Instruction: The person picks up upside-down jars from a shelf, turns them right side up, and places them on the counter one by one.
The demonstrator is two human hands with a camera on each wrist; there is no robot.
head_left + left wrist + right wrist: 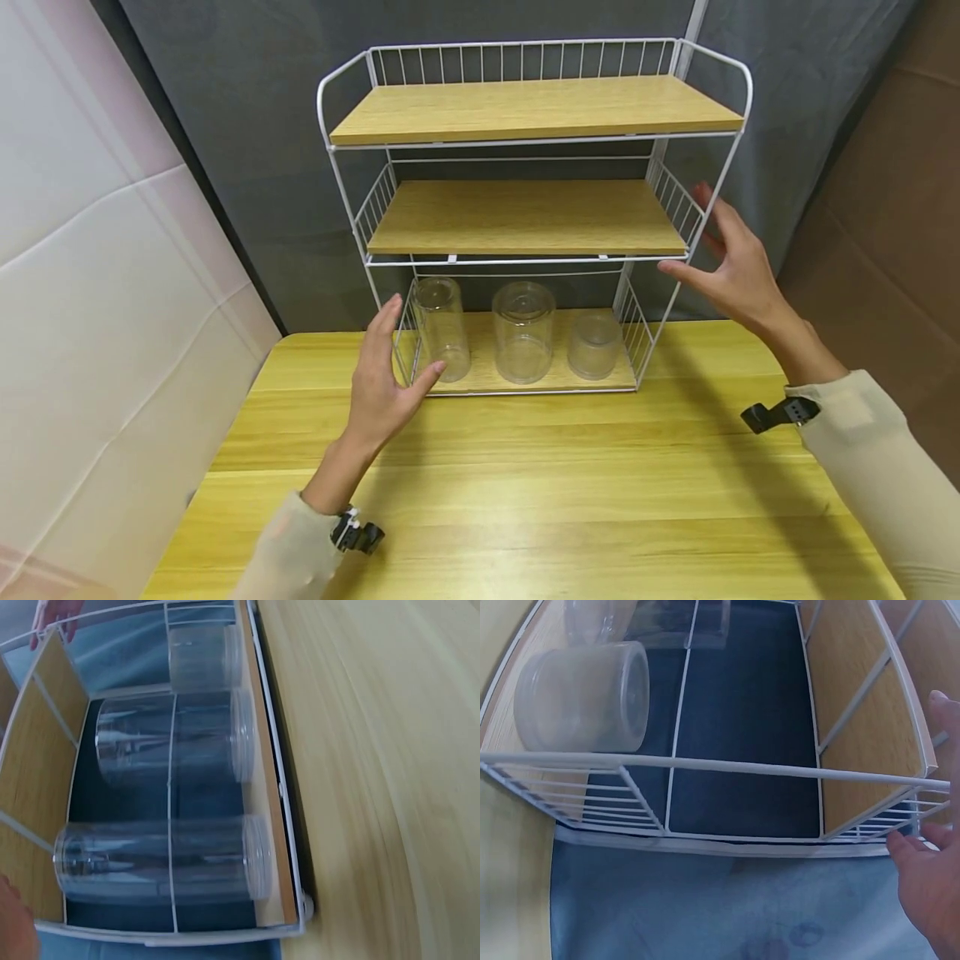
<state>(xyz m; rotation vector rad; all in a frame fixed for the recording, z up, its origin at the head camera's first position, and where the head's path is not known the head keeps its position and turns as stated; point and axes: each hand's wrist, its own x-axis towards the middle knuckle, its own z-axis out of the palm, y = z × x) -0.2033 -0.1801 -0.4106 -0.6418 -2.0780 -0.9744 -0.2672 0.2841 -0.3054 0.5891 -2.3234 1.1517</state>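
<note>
A white wire rack with three wooden shelves (525, 217) stands on the table. On its bottom shelf are three clear cylindrical containers: a tall one (442, 329) at left, a wider one (523, 333) in the middle and a short one (595, 346) at right. My left hand (382, 392) is beside the rack's lower left corner, fingers extended and thumb spread in front of the tall container. Around the right front post, level with the middle shelf, my right hand (731, 267) has thumb and fingers spread apart. Whether it touches the rack is unclear.
The wooden table (525, 500) runs from the rack toward me. A grey curtain (240, 100) hangs behind the rack. White sheeting (112, 275) is at the left and a brown panel (885, 192) at the right.
</note>
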